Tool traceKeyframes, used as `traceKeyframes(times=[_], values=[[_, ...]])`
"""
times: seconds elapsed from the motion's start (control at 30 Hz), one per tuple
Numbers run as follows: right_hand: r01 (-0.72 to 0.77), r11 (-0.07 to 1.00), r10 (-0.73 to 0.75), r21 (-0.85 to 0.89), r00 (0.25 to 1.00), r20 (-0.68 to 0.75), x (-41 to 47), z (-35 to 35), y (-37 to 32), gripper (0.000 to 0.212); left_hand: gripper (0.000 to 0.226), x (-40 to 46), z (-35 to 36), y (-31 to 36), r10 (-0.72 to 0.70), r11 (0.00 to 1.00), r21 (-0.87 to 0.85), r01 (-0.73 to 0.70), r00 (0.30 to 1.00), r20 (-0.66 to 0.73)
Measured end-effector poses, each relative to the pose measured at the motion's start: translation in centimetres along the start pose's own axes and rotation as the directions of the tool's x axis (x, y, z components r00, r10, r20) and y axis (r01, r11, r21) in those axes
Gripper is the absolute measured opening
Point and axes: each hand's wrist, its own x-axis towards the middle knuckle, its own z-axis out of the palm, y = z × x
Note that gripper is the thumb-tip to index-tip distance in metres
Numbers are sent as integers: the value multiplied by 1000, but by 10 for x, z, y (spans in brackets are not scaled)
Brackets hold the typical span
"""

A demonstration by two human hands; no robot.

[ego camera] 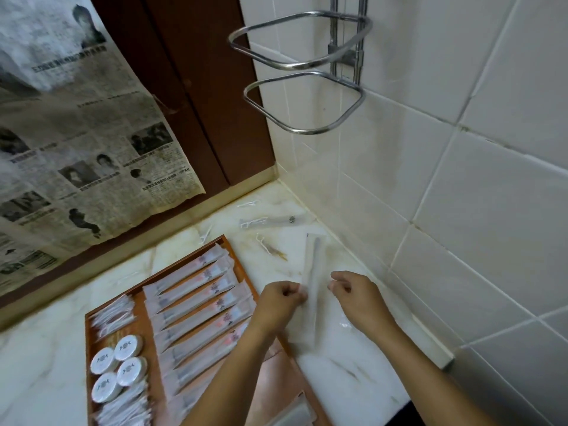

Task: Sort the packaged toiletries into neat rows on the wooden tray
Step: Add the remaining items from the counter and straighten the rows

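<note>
From the head camera, a wooden tray (239,259) sits on a pale marble counter (46,348) in a tiled corner. A row of long white packets (196,315) lies side by side down the tray's middle, each slanting up to the right, edges touching or overlapping. To their left, in the tray's narrower section, four round white lidded tubs (118,364) cluster together, with a heap of small clear sachets (113,313) above them and another heap (126,407) below. Just right of the tray, one long clear-wrapped packet (313,290) lies on the counter, running away from the camera. The left hand (281,301) is curled with its fingertips pinching that packet's left edge. The right hand (358,295) hovers just right of the packet with fingers loosely bent; whether it touches the wrapper I cannot tell. Farther back on the counter lie a clear packet of floss picks (270,222), a loose floss pick (248,204) beyond it, and a small wrapped item (273,249) nearer the tray. Two chrome rings (307,99) jut from the tiled wall, and yellowed newspaper (76,133) hangs on the left.
</note>
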Motion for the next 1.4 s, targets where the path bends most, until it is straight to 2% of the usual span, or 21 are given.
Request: traceKeyframes(times=[0.1,0.23,0.33,0.5,0.67,0.8,0.9,0.97,1.17,1.33,1.4], values=[[20,991,-36,129,991,128,-7,10,-16,12,10,-12,-18,-1,-26,985,-173,15,998,-62],[72,985,-111,155,960,258,-23,27,-38,11,10,-33,-41,-9,-73,930,-366,26,991,-116],[96,983,-140,155,944,300,-32,39,-49,9,3,-54,-57,-19,-66,906,-423,-2,987,-146],[173,978,-205,115,892,403,-50,50,-65,8,24,-89,-86,-43,-81,875,-481,-45,968,-237],[197,979,-194,50,832,520,-66,55,-72,9,18,-124,-127,-72,-120,826,-552,-114,921,-370],[227,974,-180,-15,812,556,-73,54,-74,8,14,-145,-144,-96,-123,876,-472,-103,897,-424],[214,976,-149,-46,803,577,-77,54,-74,22,12,-160,-148,-113,-114,941,-334,-57,874,-472],[201,977,-128,-69,815,566,-78,54,-71,24,13,-169,-147,-122,-99,967,-252,-32,866,-491],[160,982,-95,-96,873,477,-79,60,-62,22,32,-184,-143,-140,-134,990,-107,93,863,-488],[164,974,-72,-158,881,468,-77,67,-55,22,18,-189,-142,-145,-135,991,-64,119,880,-455],[175,969,-75,-172,879,471,-77,67,-54,21,21,-189,-141,-149,-144,989,-38,142,888,-436]])
